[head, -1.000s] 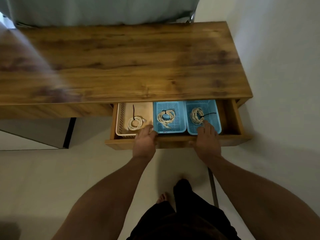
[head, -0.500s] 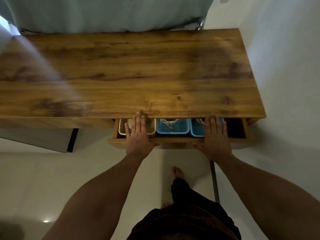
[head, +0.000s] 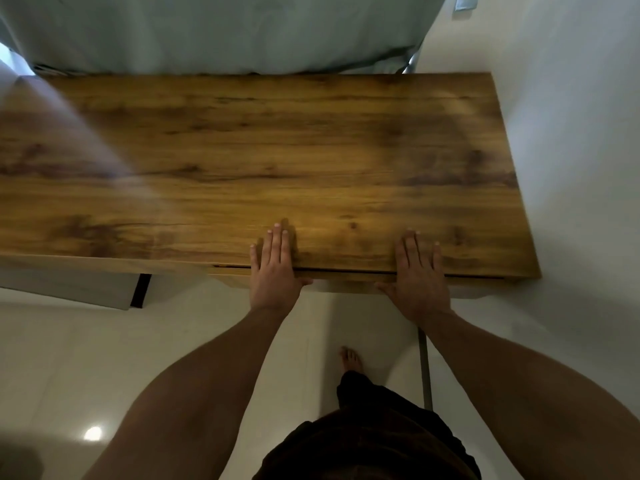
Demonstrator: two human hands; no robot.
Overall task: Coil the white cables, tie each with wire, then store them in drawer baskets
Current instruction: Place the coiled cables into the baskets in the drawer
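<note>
The drawer [head: 346,277] sits pushed in under the wooden desk top [head: 277,161], with only a thin dark gap along its top edge. The baskets and the coiled white cables are hidden inside it. My left hand [head: 275,268] lies flat, fingers stretched over the desk's front edge, thumb against the drawer front. My right hand [head: 417,275] lies flat the same way further right. Neither hand holds anything.
A pale curtain [head: 214,29] hangs behind the desk. A white wall [head: 571,133] runs close along the desk's right end. Below are a glossy light floor [head: 86,368], my bare foot [head: 351,360] and a grey desk leg [head: 425,368].
The drawer went from wide open, baskets and cables showing, to pushed in. Both hands travelled forward with the drawer front and now rest over the desk edge.
</note>
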